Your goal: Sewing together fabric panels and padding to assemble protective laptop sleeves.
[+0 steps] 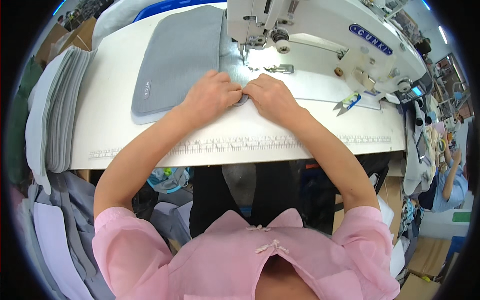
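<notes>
A grey fabric panel point(182, 60), with rounded corners and a small sewn label, lies flat on the white sewing table point(115, 100). Just in front of the sewing machine's presser foot point(245, 56), my left hand point(214, 95) is closed, fingers pinching the edge of the grey fabric. My right hand point(271, 97) is closed on the same edge, its fingertips meeting the left ones. A small dark grey bit of the fabric point(242, 100) shows below the fingertips. The hands hide most of the gripped edge.
The white sewing machine point(320, 25) stands over the table's far right. Thread snips point(348, 104) lie to the right of my right hand. A ruler scale point(250, 144) runs along the near edge. Stacked grey panels point(65, 110) hang at the left; another person point(447, 182) sits far right.
</notes>
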{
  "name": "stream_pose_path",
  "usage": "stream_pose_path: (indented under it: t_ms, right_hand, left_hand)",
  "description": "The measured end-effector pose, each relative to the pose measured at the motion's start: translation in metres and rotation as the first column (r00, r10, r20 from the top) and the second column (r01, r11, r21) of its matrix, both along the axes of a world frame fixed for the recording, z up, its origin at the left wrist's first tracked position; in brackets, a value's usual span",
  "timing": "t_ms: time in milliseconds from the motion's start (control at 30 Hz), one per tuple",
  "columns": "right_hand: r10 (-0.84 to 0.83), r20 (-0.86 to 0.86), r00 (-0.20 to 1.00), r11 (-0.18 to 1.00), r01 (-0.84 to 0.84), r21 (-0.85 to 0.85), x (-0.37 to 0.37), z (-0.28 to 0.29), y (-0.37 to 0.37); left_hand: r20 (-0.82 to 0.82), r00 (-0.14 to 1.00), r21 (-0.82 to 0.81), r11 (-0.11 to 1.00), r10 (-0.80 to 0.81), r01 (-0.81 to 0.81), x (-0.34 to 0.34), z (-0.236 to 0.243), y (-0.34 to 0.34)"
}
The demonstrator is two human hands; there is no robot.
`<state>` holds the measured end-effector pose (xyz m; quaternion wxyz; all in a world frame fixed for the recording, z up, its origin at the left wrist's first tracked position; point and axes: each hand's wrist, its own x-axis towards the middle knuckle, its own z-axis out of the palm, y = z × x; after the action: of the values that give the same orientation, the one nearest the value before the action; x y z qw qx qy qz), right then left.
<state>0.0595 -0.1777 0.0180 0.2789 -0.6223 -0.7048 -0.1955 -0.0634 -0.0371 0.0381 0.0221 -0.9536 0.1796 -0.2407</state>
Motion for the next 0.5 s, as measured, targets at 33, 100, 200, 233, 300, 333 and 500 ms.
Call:
stream_pose_path:
  t_ms: [33, 100, 200, 233, 300, 333, 500]
  right_hand:
    - [-0.029, -0.02, 0.999, 0.999, 0.028, -0.021, 0.004, 0.0, 0.006]
    - [-0.062, -0.032, 0.998, 0.997, 0.061, -0.047, 0.013, -0.002, 0.016]
    - [-0.174, -0.019, 0.985, 0.984, 0.173, -0.049, 0.02, 0.0, 0.019]
    - [-0.184, -0.018, 0.983, 0.982, 0.183, -0.045, 0.018, -0.001, 0.02]
    - [-0.204, -0.066, 0.977, 0.978, 0.201, -0.057, 0.014, -0.004, 0.019]
    - [-0.213, -0.109, 0.971, 0.976, 0.207, -0.066, 0.014, -0.004, 0.016]
    - [-0.233, -0.139, 0.963, 0.973, 0.229, -0.04, 0.021, -0.003, 0.011]
  left_hand:
    - [0.011, 1.0, -0.003, 1.0, 0.002, -0.002, 0.005, 0.0, 0.006]
    - [-0.034, 0.999, 0.045, 0.999, 0.01, -0.009, 0.015, -0.001, 0.017]
    - [-0.028, 0.999, 0.1, 0.995, 0.027, -0.024, 0.034, 0.001, 0.026]
    - [-0.005, 0.999, 0.103, 0.994, 0.045, -0.044, 0.039, 0.002, 0.031]
    - [-0.001, 0.996, 0.152, 0.985, 0.087, -0.086, 0.044, -0.003, 0.035]
    - [0.003, 0.991, 0.195, 0.972, 0.134, -0.132, 0.047, -0.005, 0.034]
    - [0.089, 0.988, 0.14, 0.98, 0.126, -0.138, 0.05, -0.006, 0.022]
